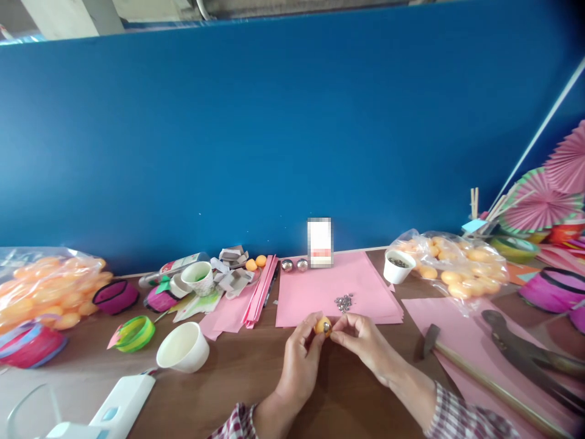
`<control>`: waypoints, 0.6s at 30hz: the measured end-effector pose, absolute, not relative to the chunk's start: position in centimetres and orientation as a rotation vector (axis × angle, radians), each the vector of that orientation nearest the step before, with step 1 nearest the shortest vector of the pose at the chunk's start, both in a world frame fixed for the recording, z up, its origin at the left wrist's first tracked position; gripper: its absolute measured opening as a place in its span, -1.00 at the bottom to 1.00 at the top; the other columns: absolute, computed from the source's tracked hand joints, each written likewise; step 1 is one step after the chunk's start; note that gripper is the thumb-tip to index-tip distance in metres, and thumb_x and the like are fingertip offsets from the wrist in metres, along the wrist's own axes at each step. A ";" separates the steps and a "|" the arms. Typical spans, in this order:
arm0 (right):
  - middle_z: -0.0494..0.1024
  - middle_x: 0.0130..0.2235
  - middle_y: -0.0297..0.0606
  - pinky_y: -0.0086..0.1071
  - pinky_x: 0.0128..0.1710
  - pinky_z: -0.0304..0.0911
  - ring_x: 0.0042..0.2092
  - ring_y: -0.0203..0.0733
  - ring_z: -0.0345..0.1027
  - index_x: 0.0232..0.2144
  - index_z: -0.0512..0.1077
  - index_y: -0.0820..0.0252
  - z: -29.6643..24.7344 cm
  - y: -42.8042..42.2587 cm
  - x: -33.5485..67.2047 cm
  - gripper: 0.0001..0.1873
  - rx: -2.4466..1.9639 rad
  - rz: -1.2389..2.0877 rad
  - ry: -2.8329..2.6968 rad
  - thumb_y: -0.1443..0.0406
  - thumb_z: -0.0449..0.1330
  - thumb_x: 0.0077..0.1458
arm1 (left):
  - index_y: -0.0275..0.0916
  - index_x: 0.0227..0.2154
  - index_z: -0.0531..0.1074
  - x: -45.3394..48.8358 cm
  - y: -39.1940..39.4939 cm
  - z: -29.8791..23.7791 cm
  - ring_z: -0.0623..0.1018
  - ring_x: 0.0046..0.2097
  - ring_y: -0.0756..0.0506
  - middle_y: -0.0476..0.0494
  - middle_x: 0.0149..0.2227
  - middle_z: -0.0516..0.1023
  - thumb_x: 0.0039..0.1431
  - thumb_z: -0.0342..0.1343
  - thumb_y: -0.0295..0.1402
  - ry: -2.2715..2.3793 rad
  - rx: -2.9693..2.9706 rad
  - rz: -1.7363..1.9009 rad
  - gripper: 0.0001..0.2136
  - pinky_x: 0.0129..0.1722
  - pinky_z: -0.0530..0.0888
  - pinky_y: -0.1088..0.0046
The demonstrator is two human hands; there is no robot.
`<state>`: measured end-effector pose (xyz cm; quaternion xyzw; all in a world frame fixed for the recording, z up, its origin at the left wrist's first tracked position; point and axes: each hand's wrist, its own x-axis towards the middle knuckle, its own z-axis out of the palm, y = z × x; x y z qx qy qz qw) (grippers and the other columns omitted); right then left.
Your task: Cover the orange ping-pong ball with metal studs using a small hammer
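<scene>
My left hand [301, 356] pinches an orange table tennis ball [320, 323] between thumb and fingers. Part of the ball facing right is covered in shiny silver pieces. Beside it, the closed thumb and fingers of my right hand [363, 341] meet at the ball's right side; whatever they pinch is too small to make out. Just beyond my hands, a small heap of silver studs [343, 302] lies on pink paper [315, 299]. Two silver-covered balls [294, 265] rest at the back of that paper.
To the right stand a white cup of studs [399, 268] and a bag of orange balls [457, 265]. A hammer [484, 378] lies nearer me. On the left are an empty white bowl [183, 347], a power strip [121, 405] and another ball bag [41, 286]. A blue panel [274, 134] rises behind.
</scene>
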<state>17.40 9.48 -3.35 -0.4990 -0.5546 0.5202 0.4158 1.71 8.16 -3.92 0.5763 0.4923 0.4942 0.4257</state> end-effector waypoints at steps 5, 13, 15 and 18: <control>0.51 -0.40 -0.31 -0.37 -0.25 0.22 -0.29 -0.20 0.33 -0.48 0.39 0.21 -3.4 9.3 17.3 -0.77 -1.254 1.336 -1.358 0.17 0.27 -0.11 | -0.21 -0.15 0.46 1.7 8.2 -4.0 0.46 0.00 -0.17 -0.12 -0.10 0.53 0.08 0.09 -0.37 1.194 1.419 1.248 -0.75 0.05 0.35 0.29; 0.49 -0.43 -0.31 -0.37 -0.32 0.22 -0.35 -0.22 0.32 -0.49 0.38 0.22 -3.2 9.5 17.3 -0.76 -1.240 1.350 -1.341 0.16 0.27 -0.12 | -0.18 -0.14 0.47 1.9 8.0 -3.8 0.46 0.01 -0.18 -0.12 -0.07 0.53 0.06 0.12 -0.35 1.199 1.385 1.248 -0.73 0.07 0.34 0.27; 0.49 -0.43 -0.31 -0.37 -0.32 0.23 -0.35 -0.22 0.33 -0.49 0.38 0.21 -3.2 9.6 17.2 -0.76 -1.240 1.336 -1.348 0.16 0.28 -0.13 | -0.18 -0.14 0.48 1.9 8.1 -3.7 0.45 0.02 -0.19 -0.12 -0.07 0.53 0.04 0.13 -0.34 1.203 1.371 1.252 -0.72 0.08 0.33 0.25; 0.49 -0.44 -0.34 -0.39 -0.33 0.24 -0.36 -0.23 0.34 -0.50 0.35 0.19 -3.1 9.8 16.9 -0.76 -1.214 1.331 -1.344 0.17 0.28 -0.13 | -0.19 -0.13 0.47 1.8 8.3 -3.9 0.44 0.03 -0.20 -0.14 -0.06 0.53 0.02 0.15 -0.32 1.193 1.342 1.252 -0.70 0.10 0.31 0.21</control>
